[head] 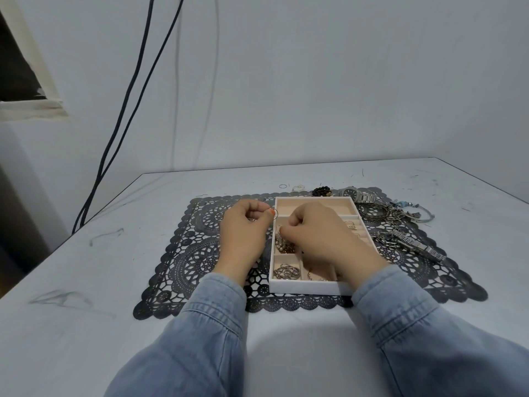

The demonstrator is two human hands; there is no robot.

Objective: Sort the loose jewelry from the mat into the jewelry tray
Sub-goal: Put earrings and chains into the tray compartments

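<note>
A person in denim sleeves [400, 308] is working over a white jewelry tray [309, 288], which is sitting on a black lace mat [183, 253] on a white table [86, 282].

The left hand [246, 227] is pinching a thin hoop [274, 212] between thumb and forefinger, with the other fingers curling into the palm. The hoop is standing upright at the tray's left wall, near its far corner.

Just right of that grip, the right hand [317, 230] is hovering over the tray with its fingers curling and their tips pressing together above the middle left compartment. Whether those tips are gripping a piece is too small to tell. Directly below them, a tangle of beaded chain [284, 247] is lying in that compartment. Nearer the person, silver hoops [286, 272] are lying in the near left compartment, and a fine chain [312, 275] is lying in the compartment beside it, under the right wrist.

Beyond the right hand, a dark beaded bracelet [322, 191] and a metal wristwatch [356, 194] are lying at the mat's far edge. To the right of that hand, well apart from it, a heap of bracelets [400, 213] and a metal watch band [412, 245] are lying loose on the mat. Beyond the left hand's grip, a small ring [282, 186] is lying on the bare table.
</note>
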